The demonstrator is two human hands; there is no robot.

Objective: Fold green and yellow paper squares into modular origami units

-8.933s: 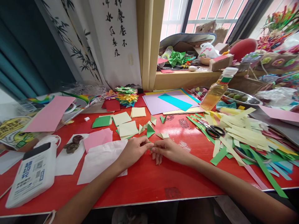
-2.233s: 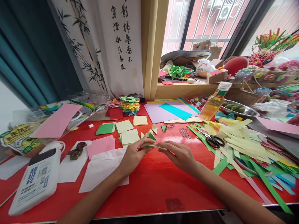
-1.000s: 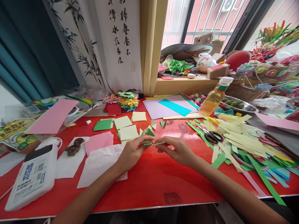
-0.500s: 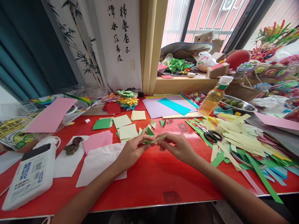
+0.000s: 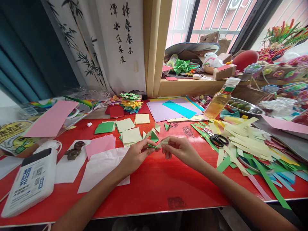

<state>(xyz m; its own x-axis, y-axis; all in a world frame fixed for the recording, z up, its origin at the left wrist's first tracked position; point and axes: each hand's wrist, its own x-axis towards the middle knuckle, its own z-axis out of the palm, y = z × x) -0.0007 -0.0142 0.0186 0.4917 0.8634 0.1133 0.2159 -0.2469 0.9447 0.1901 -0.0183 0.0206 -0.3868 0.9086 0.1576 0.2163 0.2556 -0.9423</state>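
Note:
Over the middle of the red table, my left hand (image 5: 137, 156) pinches a small folded green paper piece (image 5: 151, 146) between thumb and fingers. My right hand (image 5: 183, 150) grips a folded pale yellow paper piece (image 5: 164, 141) by its edge, its thumb and forefinger closed. The two pieces meet between my fingertips; whether they are joined cannot be made out. Just behind my left fingers lie several small folded triangles, among them a green triangle (image 5: 154, 137) and a pale triangle (image 5: 157, 127). Squares of pale yellow paper (image 5: 131, 136) are stacked to their left.
Black-handled scissors (image 5: 218, 140) lie beside a heap of paper strips (image 5: 249, 138) on the right. A glass bottle (image 5: 220, 98) stands behind them. Pink squares (image 5: 101, 145), white tissue (image 5: 103, 168) and a white plastic case (image 5: 31, 183) are on the left. Lilac sheets (image 5: 156, 110) lie at the back.
The pale yellow piece in my right hand has tipped up and shows a broader triangular face. My right fingers have shifted slightly. My left hand stays nearly in place.

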